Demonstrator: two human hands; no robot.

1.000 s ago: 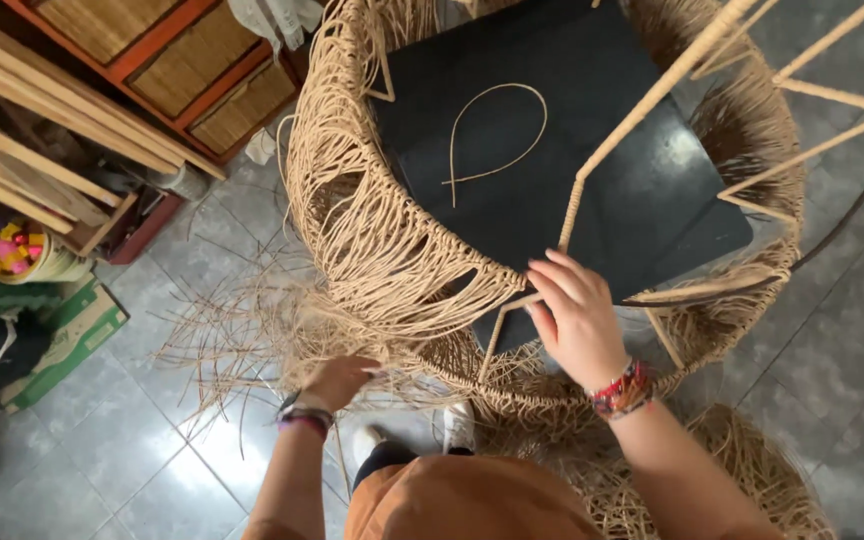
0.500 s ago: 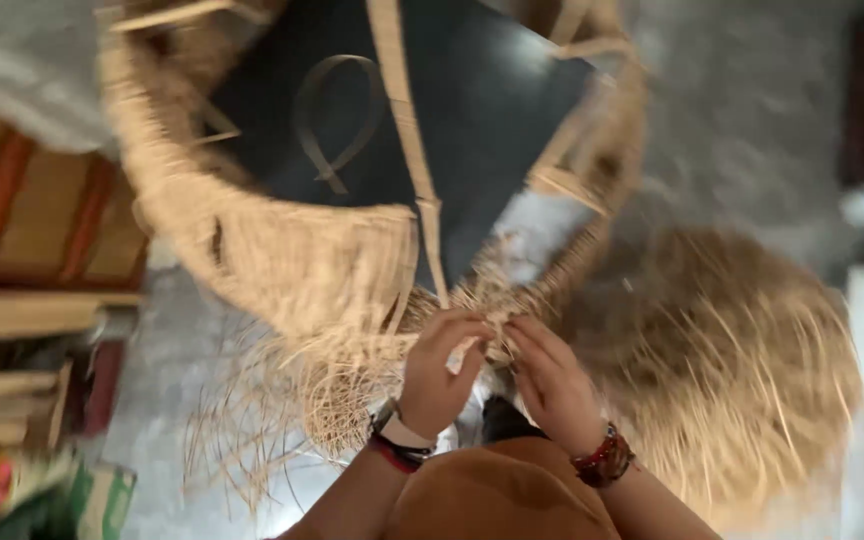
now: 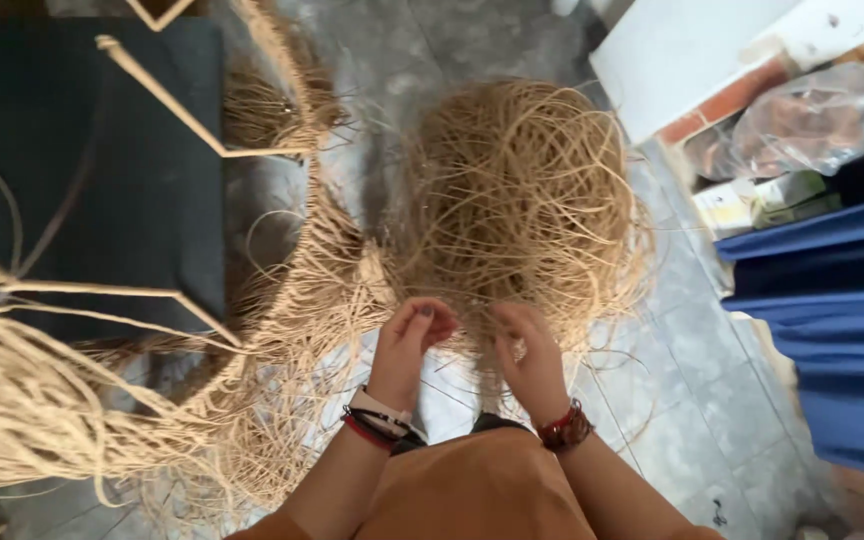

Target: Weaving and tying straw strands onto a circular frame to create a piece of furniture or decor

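- Two hands working loose tan fibre strands over a grey tiled floor (image 3: pixel 692 400); items run left to right.
- Half-woven fibre basket (image 3: pixel 72 400) on a thin frame (image 3: pixel 162 95), at the floor's left edge, tipped on its side; dark panel (image 3: pixel 82 170) inside it.
- Left hand (image 3: pixel 407 345): fingers curled narrow, pinching a few strands (image 3: pixel 452 335).
- Right hand (image 3: pixel 532 360): fingers bent, close together, gripping the same strands just beside the left.
- Strands' long axis runs away from the person, up into the loose fibre pile (image 3: pixel 522 190) at floor centre.
- Risk, my read: the pile is tangled, so pulling could drag a clump or snap a strand.
- Risk: loose ends near the frame could snag.
- White board (image 3: pixel 692 50), plastic bag (image 3: pixel 802 120) and blue cloth (image 3: pixel 832 320) sit at the right edge.
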